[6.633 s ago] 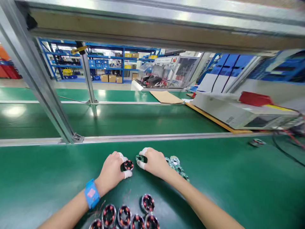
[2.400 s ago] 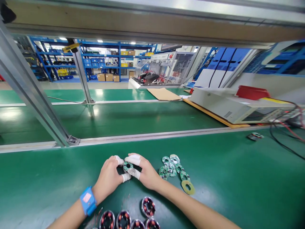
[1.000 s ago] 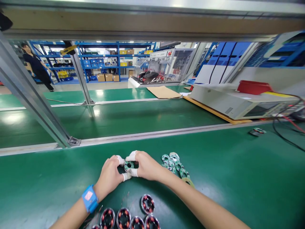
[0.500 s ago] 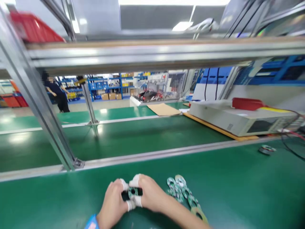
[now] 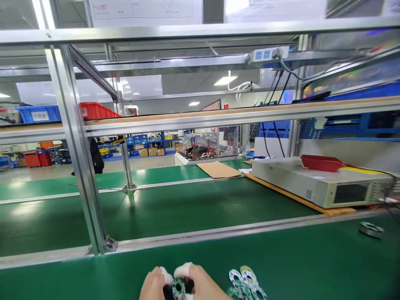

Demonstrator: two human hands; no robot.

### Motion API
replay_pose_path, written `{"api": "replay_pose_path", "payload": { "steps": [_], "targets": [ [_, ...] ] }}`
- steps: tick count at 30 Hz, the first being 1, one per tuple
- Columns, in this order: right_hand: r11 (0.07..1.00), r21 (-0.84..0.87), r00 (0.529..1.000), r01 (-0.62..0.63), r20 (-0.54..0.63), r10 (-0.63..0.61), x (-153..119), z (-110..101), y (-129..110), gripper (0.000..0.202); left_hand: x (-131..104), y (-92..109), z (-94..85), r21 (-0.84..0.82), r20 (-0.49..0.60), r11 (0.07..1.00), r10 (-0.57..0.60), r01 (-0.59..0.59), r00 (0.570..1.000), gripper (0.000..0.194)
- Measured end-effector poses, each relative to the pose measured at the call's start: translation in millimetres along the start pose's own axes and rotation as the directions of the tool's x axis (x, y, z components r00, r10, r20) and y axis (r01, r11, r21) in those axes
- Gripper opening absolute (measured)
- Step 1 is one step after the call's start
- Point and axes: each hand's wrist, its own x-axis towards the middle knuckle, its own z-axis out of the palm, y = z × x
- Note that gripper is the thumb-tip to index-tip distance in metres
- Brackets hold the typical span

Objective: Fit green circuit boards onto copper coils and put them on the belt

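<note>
Between my two hands is a small round green circuit board point(image 5: 178, 287) with a hole in its middle. My left hand point(image 5: 153, 284) grips it from the left, and my right hand point(image 5: 200, 283) pinches it from the other side. White covers sit on the fingertips. Dark material shows on both sides of the board, its kind unclear. The lower parts of both hands fall below the picture edge. To the right of my right hand lies a pile of ring-shaped circuit boards point(image 5: 246, 283) on the green work surface point(image 5: 300, 258).
A grey bench instrument point(image 5: 290, 179) with a red tray point(image 5: 321, 163) on top stands at the right. Near it lies a round metal-sided part point(image 5: 371, 229). A metal post point(image 5: 78, 154) rises at the left. Brown cardboard point(image 5: 218, 169) lies farther back, beneath a shelf point(image 5: 193, 123).
The view has tilted up, so the hands and boards appear lower and the shelf frame shows more. Both hands still hold the round board. The person in the background is now mostly behind the post.
</note>
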Motion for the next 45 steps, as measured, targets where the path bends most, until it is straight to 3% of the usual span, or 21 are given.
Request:
{"api": "replay_pose_path", "payload": {
  "steps": [5,15,23,45],
  "targets": [
    [0.998,0.043,0.999,0.051,0.003,-0.052,-3.5,-3.0,-9.6,0.029,-1.6,11.4,-8.4,-0.030,0.080,0.998,-0.044,0.047,0.996,0.033],
    [0.988,0.153,0.996,0.028,0.080,-0.041,-0.9,-3.7,-9.5,0.036,-6.4,13.3,-20.7,-0.088,0.093,0.996,-0.023,0.031,0.995,0.034],
    [0.992,0.123,0.998,0.033,0.042,-0.038,-6.8,1.1,-11.0,0.036,-9.6,17.6,-27.4,-0.145,0.078,0.989,0.042,-0.031,0.996,0.019],
    [0.996,0.050,0.996,-0.076,0.050,0.074,-10.2,-0.7,-26.0,0.034,-8.5,21.5,-31.0,-0.092,0.167,0.996,0.021,-0.006,0.986,0.022]
  ]
}}
